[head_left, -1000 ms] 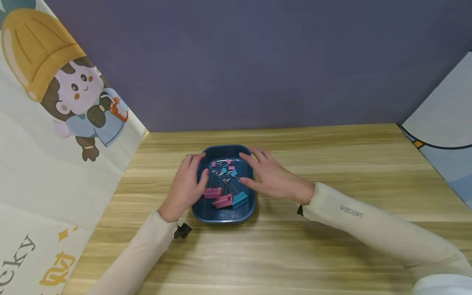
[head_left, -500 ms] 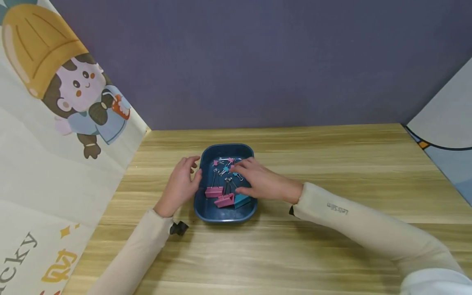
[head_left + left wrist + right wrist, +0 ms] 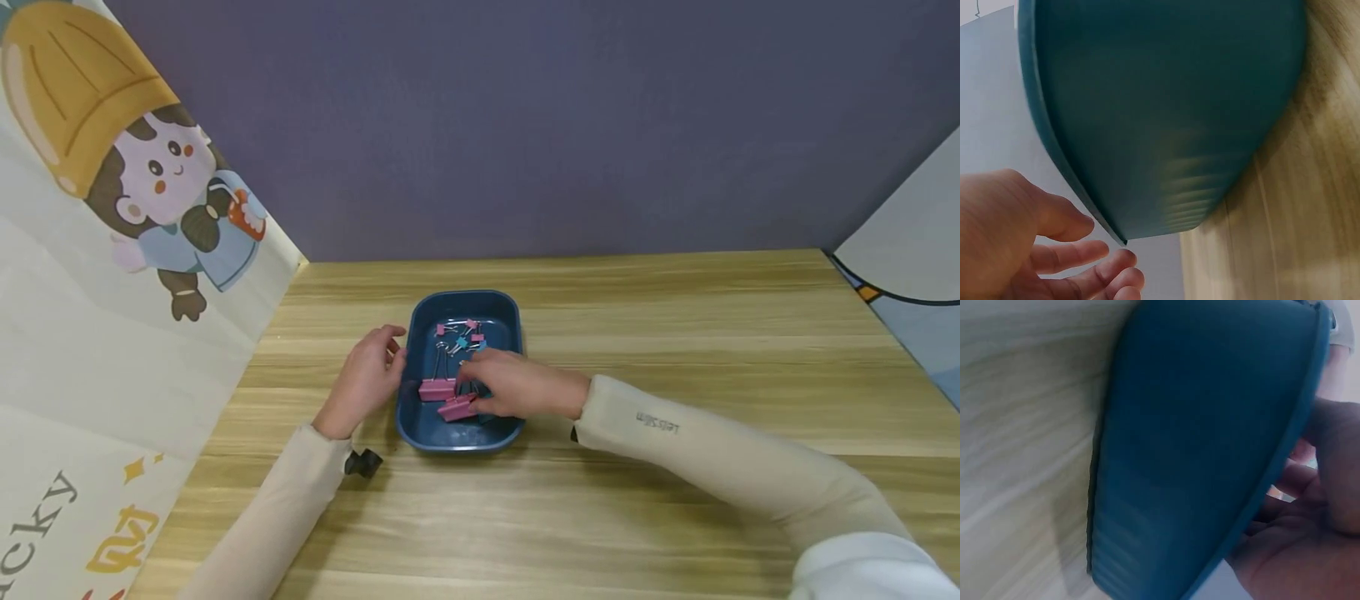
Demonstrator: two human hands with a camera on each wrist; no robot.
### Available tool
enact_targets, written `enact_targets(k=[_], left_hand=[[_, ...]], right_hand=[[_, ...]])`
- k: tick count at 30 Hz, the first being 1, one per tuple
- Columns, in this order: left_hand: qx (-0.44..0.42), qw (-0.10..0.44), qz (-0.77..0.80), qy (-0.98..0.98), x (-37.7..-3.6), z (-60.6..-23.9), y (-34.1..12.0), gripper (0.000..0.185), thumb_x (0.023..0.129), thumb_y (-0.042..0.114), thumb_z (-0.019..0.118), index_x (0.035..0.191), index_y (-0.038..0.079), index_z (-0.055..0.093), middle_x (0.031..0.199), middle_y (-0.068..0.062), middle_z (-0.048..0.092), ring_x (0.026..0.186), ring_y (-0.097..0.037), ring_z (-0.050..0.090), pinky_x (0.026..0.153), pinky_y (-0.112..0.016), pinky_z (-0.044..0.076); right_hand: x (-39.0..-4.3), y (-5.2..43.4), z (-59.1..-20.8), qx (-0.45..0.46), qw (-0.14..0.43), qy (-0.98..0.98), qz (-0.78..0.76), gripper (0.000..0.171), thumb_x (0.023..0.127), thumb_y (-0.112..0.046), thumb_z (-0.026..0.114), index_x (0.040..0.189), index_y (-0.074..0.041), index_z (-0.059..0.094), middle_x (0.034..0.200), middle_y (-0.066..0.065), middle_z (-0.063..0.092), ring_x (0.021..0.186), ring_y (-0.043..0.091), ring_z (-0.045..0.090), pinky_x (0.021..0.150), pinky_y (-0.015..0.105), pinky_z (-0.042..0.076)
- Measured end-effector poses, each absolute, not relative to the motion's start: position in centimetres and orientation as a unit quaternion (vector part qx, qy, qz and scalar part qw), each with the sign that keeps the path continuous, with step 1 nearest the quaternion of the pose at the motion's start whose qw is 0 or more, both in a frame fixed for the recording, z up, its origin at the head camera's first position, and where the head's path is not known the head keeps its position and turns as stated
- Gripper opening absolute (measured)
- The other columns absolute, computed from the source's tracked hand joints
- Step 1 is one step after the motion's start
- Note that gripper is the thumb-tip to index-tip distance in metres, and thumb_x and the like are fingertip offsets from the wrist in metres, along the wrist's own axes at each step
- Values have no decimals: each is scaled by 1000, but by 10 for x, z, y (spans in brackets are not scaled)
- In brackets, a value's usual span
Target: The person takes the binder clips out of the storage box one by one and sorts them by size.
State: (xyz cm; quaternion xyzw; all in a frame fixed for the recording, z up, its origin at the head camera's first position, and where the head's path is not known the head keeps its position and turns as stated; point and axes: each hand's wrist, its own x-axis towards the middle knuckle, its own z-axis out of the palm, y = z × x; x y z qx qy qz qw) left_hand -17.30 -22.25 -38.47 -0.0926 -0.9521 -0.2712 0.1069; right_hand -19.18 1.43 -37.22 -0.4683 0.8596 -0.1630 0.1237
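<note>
While left fingers (image 3: 1075, 256) curl loosely, right fingers (image 3: 472, 370), slightly parted, overhang binder clips (image 3: 456, 408)

The light is soft, with faint shadows on the light-brown wooden desk (image 3: 675, 325). The dark-blue plastic tray (image 3: 1204, 419) looks dim and blurry from the right wrist.

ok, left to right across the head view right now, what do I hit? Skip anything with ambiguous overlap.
Cartoon figure → left hand → left one of the large pink clips → right hand → right sleeve.
</note>
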Motion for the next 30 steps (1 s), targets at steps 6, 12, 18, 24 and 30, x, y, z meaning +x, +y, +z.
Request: enact_targets(k=[6, 12, 18, 24, 30], left_hand=[[-89, 86, -271, -955, -174, -387, -222, 28, 92, 8, 57, 117, -3, 58, 86, -9, 58, 73, -22, 56, 58, -32, 47], [-88, 76, -278, -954, -176, -387, -221, 30, 92, 8, 58, 120, -2, 57, 88, -9, 58, 73, -21, 56, 57, -30, 48], [-100, 71, -281, -952, -176, -387, -220, 31, 92, 7, 58, 121, -4, 56, 88, -10, 59, 74, -21, 57, 59, -30, 49], [-118, 80, -277, -950, -176, -387, -220, 32, 90, 4, 60, 120, -7, 56, 88, -11, 59, 74, -21, 57, 63, -33, 49], [-113, 65, -281, -951, -176, -388, -223, 34, 90, 5, 60, 122, -6, 55, 91, -12, 59, 78, -22, 58, 65, -33, 51]], right_hand=[[-191, 7, -377, -471, 132, 859, -151, 31, 85, -26, 71, 111, -9, 66, 101, 2, 62, 91, 13, 54, 84, 28, 46], [-192, 2, -378, -465, 129, 864, -140, 25, 85, -22, 71, 106, -10, 68, 94, -2, 60, 86, 12, 54, 81, 27, 47], [-190, 0, -378, -454, 139, 868, -144, 20, 86, -20, 70, 103, -10, 69, 91, -2, 59, 84, 12, 53, 80, 27, 46], [-189, 0, -379, -448, 127, 871, -158, 18, 85, -17, 70, 101, -10, 70, 90, -2, 59, 83, 12, 52, 77, 26, 47], [-189, 6, -374, -446, 95, 874, -169, 16, 82, -14, 71, 97, -10, 70, 90, -1, 58, 83, 13, 51, 74, 26, 46]])
